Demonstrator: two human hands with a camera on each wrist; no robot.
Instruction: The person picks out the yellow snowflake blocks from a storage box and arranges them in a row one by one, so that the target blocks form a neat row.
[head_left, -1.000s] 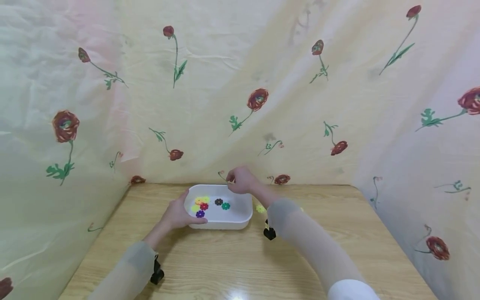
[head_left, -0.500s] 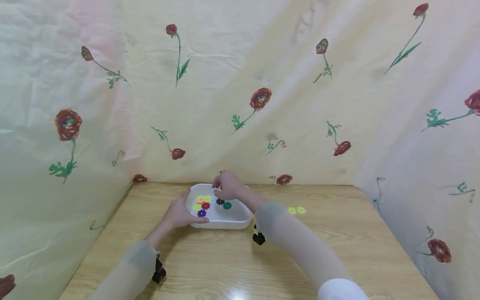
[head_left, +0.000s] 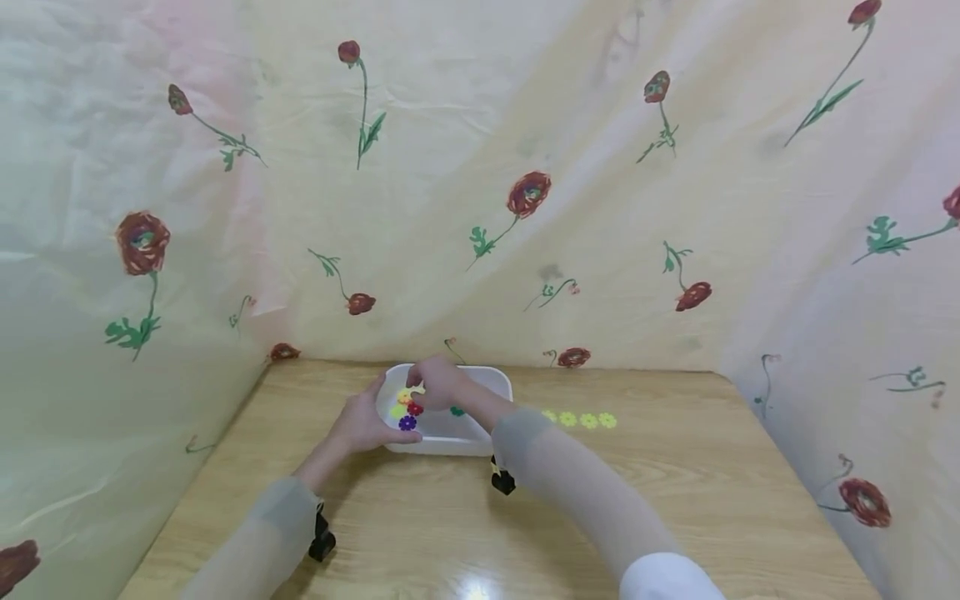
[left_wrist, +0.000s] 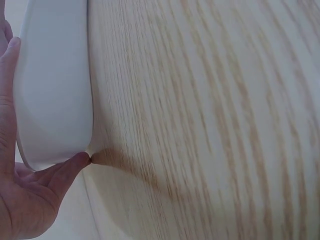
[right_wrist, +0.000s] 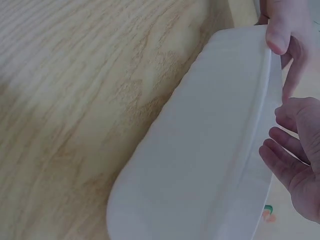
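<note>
My left hand (head_left: 362,423) grips the left end of a white plastic tub (head_left: 450,446), thumb along the near rim. In the left wrist view, fingers (left_wrist: 70,170) press against the tub's wall (left_wrist: 55,90). My right hand (head_left: 442,385) reaches over the tub, its bent fingers right at a pale yellow flower-shaped piece (head_left: 417,389); I cannot tell whether they pinch it. In the tub lie other flower-shaped pieces: an orange-yellow one (head_left: 405,397), a yellow one (head_left: 397,411), a red one (head_left: 415,409), a purple one (head_left: 407,423) and a green one (head_left: 457,411), partly hidden by my right wrist.
Several yellow flower-shaped pieces (head_left: 588,421) lie in a row on the wooden table (head_left: 420,525), right of the tub; my right sleeve overlaps the row's left end. Behind the table hangs a floral curtain (head_left: 420,208). A small black device (head_left: 502,479) hangs at my right wrist.
My right hand has moved left and down from the tub's far right rim to the yellow pieces inside. More of the yellow row shows now. My left hand keeps its grip.
</note>
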